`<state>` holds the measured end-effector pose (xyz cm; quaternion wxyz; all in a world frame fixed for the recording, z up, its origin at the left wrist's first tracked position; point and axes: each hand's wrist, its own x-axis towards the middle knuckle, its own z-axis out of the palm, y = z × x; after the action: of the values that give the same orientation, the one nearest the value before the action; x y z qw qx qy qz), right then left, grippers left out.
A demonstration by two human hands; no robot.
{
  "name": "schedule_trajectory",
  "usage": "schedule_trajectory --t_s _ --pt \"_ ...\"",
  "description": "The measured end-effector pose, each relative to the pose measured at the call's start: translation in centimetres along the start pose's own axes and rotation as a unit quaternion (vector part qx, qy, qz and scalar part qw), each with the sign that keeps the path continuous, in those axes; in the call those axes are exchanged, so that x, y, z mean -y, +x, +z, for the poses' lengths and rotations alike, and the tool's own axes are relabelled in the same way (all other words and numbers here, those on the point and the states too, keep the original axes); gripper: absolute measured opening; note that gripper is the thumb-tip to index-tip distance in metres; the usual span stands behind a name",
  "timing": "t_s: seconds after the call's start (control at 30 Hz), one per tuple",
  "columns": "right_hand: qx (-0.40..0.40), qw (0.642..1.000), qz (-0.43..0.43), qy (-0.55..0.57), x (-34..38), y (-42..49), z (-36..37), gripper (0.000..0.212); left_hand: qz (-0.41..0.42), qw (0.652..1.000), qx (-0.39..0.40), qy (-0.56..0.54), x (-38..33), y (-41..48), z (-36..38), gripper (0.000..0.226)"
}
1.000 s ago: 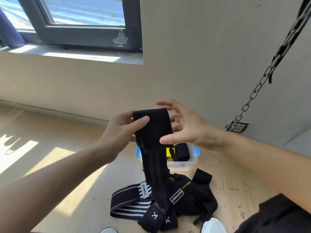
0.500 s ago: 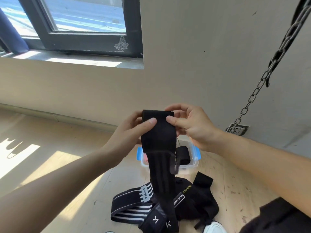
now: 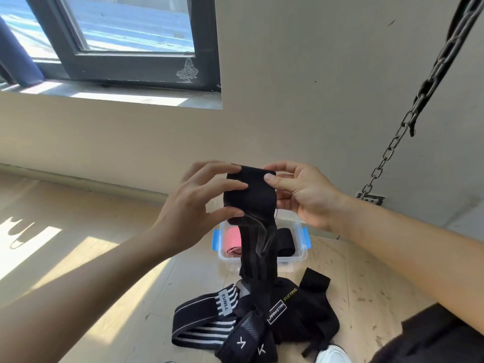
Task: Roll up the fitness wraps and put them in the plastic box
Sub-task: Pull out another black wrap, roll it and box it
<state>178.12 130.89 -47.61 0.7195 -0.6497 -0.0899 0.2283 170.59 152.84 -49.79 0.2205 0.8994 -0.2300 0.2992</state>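
Black elastic fitness wrap (image 3: 250,195), partly rolled, held up in front of the person between both hands, its rolled upper end at hand height and its loose tail hanging straight down to the floor. Left hand (image 3: 193,208) grips the roll's left side, thumb at the lower edge, fingertips on the front and top. Right hand (image 3: 303,192) pinches the right side, thumb pressed on the front face, fingers curled behind. Clear plastic box with blue latches (image 3: 301,254) stands on the pale wooden floor (image 3: 366,279) below and beyond the hands, partly hidden by the hanging tail; inside, a pink rolled wrap (image 3: 231,241) at left and a black rolled wrap (image 3: 285,241) at right. Heap of unrolled black wraps (image 3: 301,310), some with white stripes and printed labels, lies on the floor just nearer than the box, the tail running down into it. Steel chain (image 3: 429,83) hangs at right, by the wall.
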Motion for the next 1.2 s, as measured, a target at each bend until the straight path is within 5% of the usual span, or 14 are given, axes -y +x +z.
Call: schedule_trajectory --t_s 0.27,0.47,0.8,1.2 --pt "0.078 0.977 0.026 -0.195 -0.9 0.2 -1.0 0.021 -0.152 0.968 0.029 -0.199 -0.6 0.0 -0.7 0.012" --pt "0.126 0.968 -0.092 -0.197 0.6 -0.6 -0.8 0.046 -0.265 0.903 0.074 -0.329 -0.9 0.0 -0.1 0.008" --pt "0.15 0.924 -0.17 -0.308 0.7 -1.5 -0.5 0.047 -0.334 0.86 0.047 -0.382 -1.3 0.3 -0.3 0.012" --pt "0.075 0.953 -0.187 -0.225 -0.4 -1.1 -0.5 0.016 -0.301 0.869 0.039 -0.391 -1.5 0.1 -0.2 0.02"
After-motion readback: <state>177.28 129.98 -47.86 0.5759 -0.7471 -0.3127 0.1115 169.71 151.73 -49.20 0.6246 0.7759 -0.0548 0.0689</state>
